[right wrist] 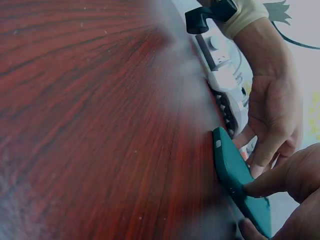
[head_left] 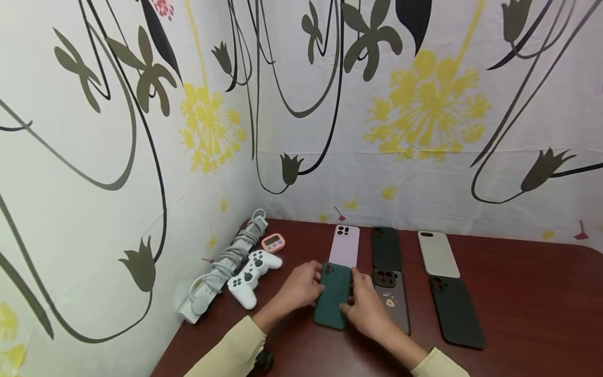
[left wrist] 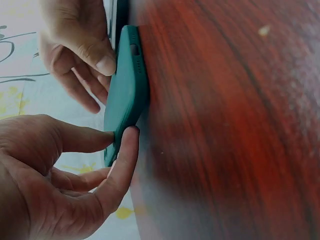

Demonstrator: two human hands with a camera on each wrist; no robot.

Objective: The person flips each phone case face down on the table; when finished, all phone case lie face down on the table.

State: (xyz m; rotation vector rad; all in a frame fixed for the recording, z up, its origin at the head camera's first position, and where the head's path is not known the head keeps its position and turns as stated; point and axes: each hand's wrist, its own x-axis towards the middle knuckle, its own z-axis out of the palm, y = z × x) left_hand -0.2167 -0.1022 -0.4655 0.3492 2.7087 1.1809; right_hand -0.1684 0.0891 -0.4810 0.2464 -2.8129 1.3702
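Note:
A dark green phone case [head_left: 333,301] lies back up low over the red-brown table, its camera cutout toward the wall. My left hand [head_left: 301,283] grips its left edge; the left wrist view shows that thumb on the back and a finger [left wrist: 131,150] at the lower rim. On the opposite edge my right hand [head_left: 369,306] pinches the case, thumb [right wrist: 265,184] on its back in the right wrist view. Just beyond it a lilac phone case [head_left: 346,246] is partly covered by the green one. Close to my right hand lies a grey phone case [head_left: 400,309] with a small print.
Right of the hands lie a dark phone case [head_left: 386,248], a beige one [head_left: 439,255] and a black one [head_left: 456,314]. Along the left wall are a power strip [head_left: 242,243] with wound cable, a white game controller [head_left: 249,277] and a pink timer [head_left: 273,242].

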